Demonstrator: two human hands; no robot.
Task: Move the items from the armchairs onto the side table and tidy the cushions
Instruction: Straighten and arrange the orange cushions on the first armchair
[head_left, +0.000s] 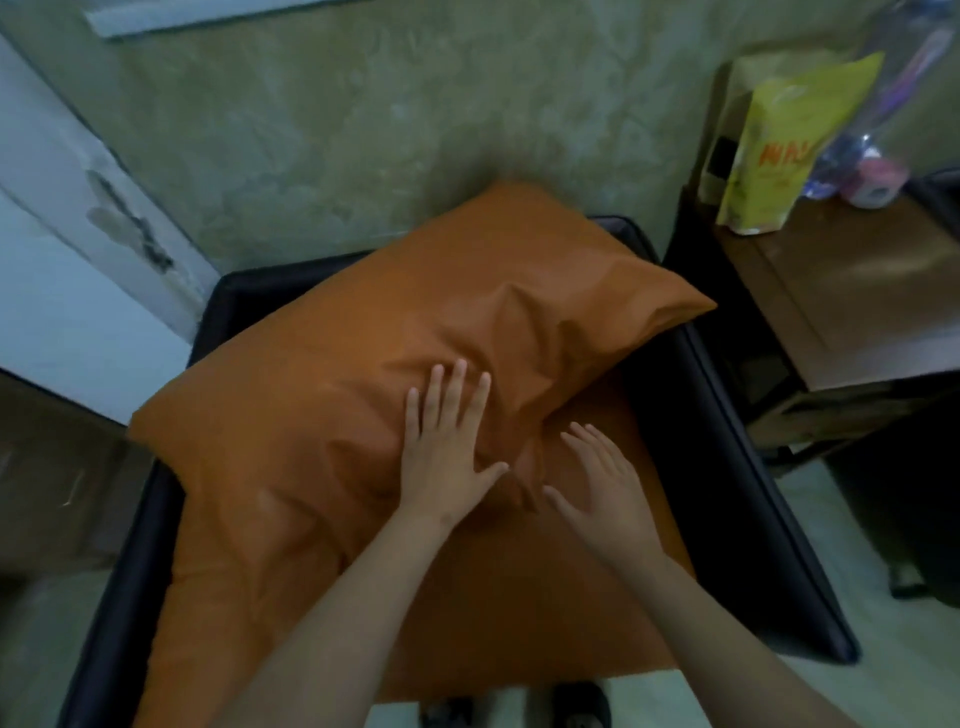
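A large orange cushion (332, 395) lies slanted across the black armchair (727, 467), over an orange seat pad (545, 613). My left hand (447, 447) lies flat on the cushion's middle with straight fingers spread. My right hand (602, 483) is open with spread fingers at the cushion's lower right edge, just above the seat pad; whether it touches the fabric is unclear. At the upper right, the brown side table (852, 291) carries a yellow packet (774, 150), a clear plastic bag (883, 104) and a pink-and-white roll (878, 182).
A mottled green wall (363, 130) rises behind the armchair. A pale door or panel (67, 270) stands at the left. Light floor (841, 571) shows to the right of the chair, and my dark shoes (576, 706) are at the bottom edge.
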